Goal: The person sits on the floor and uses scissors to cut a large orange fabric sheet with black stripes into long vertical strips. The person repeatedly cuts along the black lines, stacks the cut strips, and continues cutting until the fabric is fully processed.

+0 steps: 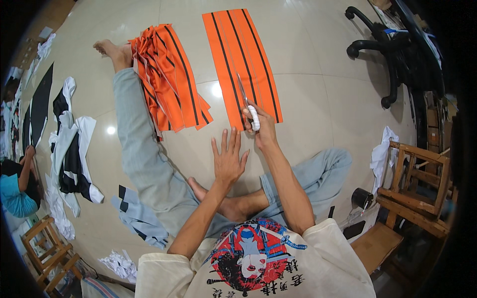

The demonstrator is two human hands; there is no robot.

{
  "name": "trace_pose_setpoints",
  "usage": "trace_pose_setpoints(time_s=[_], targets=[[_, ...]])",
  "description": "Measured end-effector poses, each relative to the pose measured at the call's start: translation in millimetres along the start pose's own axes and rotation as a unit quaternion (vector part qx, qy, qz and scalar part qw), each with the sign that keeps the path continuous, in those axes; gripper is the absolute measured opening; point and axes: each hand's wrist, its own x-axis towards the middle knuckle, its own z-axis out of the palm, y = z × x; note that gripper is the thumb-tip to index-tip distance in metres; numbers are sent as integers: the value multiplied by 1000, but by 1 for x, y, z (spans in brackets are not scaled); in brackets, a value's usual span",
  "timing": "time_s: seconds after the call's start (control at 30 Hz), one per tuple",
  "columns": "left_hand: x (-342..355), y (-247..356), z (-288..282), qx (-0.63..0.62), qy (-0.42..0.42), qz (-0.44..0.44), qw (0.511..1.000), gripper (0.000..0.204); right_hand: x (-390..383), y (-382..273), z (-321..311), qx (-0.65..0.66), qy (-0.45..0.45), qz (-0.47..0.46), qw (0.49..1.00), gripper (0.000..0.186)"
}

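An orange fabric panel [226,44] with black stripes lies flat on the floor in front of me. My right hand [264,128] grips a pair of scissors [254,118] by its white-wrapped handle. The blades point away from me over the panel's near half, and I cannot tell whether they touch the cloth. My left hand [228,160] is spread flat, palm down, its fingertips at the panel's near edge. Left of the panel, a crumpled heap of the same striped orange fabric [171,79] rests against my outstretched left leg.
White and black cloth pieces [72,149] and a light blue piece [141,218] lie on the left. A black wheeled chair base [390,49] stands at the far right, wooden stools [417,184] at the near right. A co-worker in a blue shirt [17,186] sits at the far left.
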Motion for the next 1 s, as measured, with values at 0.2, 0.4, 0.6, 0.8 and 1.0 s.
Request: trace_pose_setpoints(time_s=[0.2,0.4,0.6,0.8,1.0], targets=[[8,0,0,7,8,3,1000,70,13,-9,7,-11,-4,-5,1000,56],[7,1,-2,5,10,3,1000,70,18,-7,2,-15,-11,2,1000,56],[8,0,-3,-28,22,7,999,71,31,-17,13,7,4,-15,1000,54],[8,1,-4,-23,18,10,1000,70,42,-19,15,-31,-14,-23,999,51],[8,2,-5,3,27,6,1000,66,41,-24,21,-40,12,-14,999,54]])
